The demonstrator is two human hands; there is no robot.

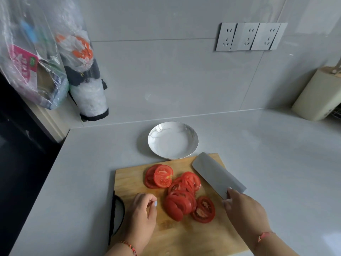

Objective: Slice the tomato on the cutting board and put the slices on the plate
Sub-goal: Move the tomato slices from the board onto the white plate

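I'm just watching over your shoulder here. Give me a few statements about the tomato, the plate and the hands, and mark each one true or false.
1. The plate already holds tomato slices. False: it holds none; the slices all lie on the board.
2. The right hand holds the knife. True.
3. The left hand grips a whole tomato. False: it holds nothing, and its fingers are loosely curled beside the slices.
4. The plate sits beyond the board, toward the wall. True.
5. The knife blade lies over the board's right part. True.
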